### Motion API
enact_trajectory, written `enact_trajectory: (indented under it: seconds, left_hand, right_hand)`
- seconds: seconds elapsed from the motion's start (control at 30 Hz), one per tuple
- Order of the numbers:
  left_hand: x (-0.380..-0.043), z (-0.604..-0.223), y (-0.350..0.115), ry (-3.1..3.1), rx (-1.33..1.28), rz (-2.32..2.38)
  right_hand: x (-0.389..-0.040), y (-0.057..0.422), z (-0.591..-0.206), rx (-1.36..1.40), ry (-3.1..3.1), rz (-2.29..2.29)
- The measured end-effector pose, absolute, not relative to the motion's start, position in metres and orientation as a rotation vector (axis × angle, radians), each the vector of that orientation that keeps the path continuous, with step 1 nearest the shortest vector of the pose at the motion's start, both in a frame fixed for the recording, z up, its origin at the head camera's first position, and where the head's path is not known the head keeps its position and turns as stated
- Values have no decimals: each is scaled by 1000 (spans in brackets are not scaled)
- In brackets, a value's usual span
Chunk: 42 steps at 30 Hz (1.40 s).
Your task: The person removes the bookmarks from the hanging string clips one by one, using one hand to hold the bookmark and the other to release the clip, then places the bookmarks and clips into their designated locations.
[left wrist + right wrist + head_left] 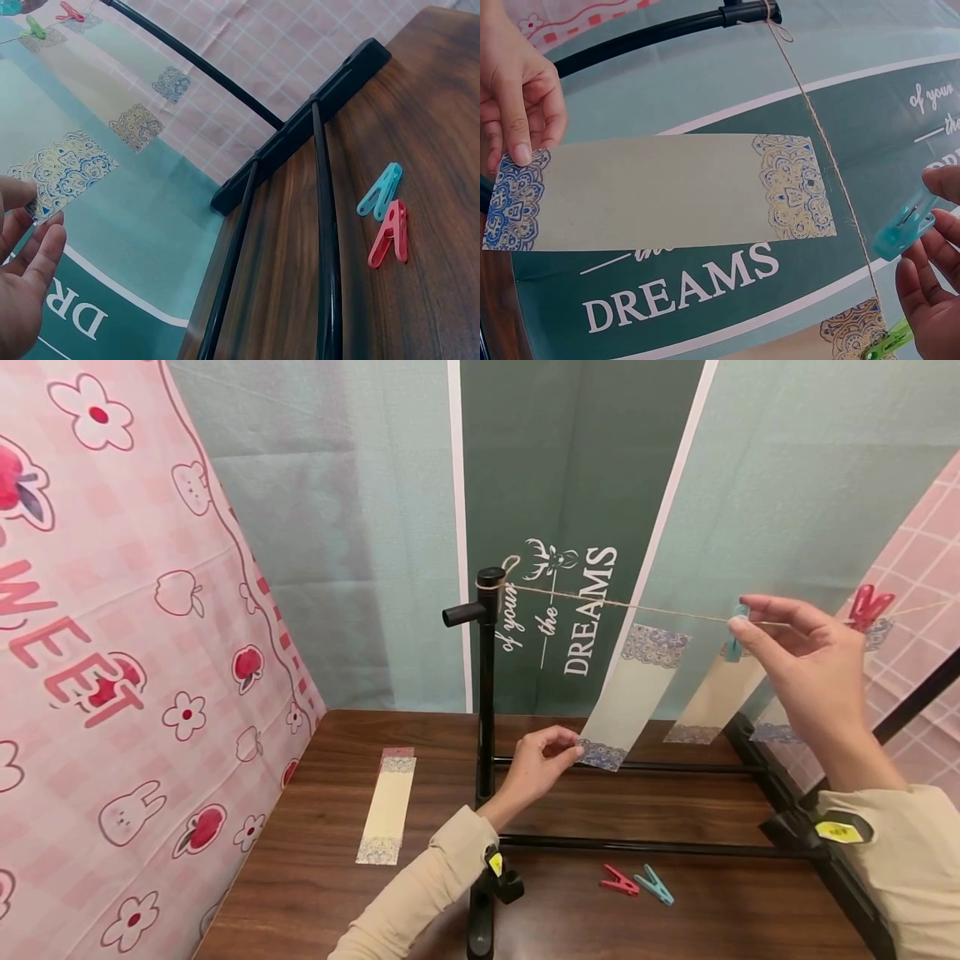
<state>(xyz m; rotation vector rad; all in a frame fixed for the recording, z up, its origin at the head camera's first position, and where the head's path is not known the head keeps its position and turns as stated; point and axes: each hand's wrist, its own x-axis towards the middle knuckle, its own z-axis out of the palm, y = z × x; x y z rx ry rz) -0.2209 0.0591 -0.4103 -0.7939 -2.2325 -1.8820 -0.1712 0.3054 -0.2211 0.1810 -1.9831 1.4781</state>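
My left hand point(534, 764) pinches one end of a pale card point(637, 689) with blue-and-gold lace patterns at both ends. The card slants upward, its far end beside the twine point(810, 112); the right wrist view shows a small gap there. My right hand point(817, 668) pinches a light-blue clothespin point(904, 229) between thumb and fingers. The pin's tip is close to the twine; whether it touches is unclear. A tan card point(712, 693) hangs from the twine by a green clothespin point(889, 341). Beyond it, a red clothespin point(870, 606) holds another patterned card point(776, 722).
A black stand post point(486, 693) carries the twine's left end. Black crossbars point(660, 847) run low over the brown table point(300, 860). Red point(619, 880) and blue point(655, 885) clothespins lie in front. Stacked cards point(386, 810) lie left of the post.
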Motion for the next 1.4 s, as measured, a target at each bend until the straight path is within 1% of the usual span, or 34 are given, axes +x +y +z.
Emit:
enact_trajectory:
  seconds: [0.2,0.3,0.5,0.63,1.17,1.4]
  left_hand:
    - [-218,-411,60,-2234,-781,-1926]
    - [-210,-402,58,-2235,-781,-1945]
    - [-191,-375,49,-2235,-801,-1962]
    - [-188,-372,46,-2236,-800,-1962]
    - [-186,-376,33,-2229,-838,-1956]
    - [-200,-401,32,-2251,-798,-1975]
  right_hand:
    - [-168,305,-223,197,-1931,1539]
    - [-167,306,-224,227,-1902,1581]
    - [-162,309,-226,163,-2062,1382]
    - [-161,310,-227,141,-2101,1327]
    - [-156,309,-241,162,-2120,1389]
    - [-153,309,-247,118,-2179,1361]
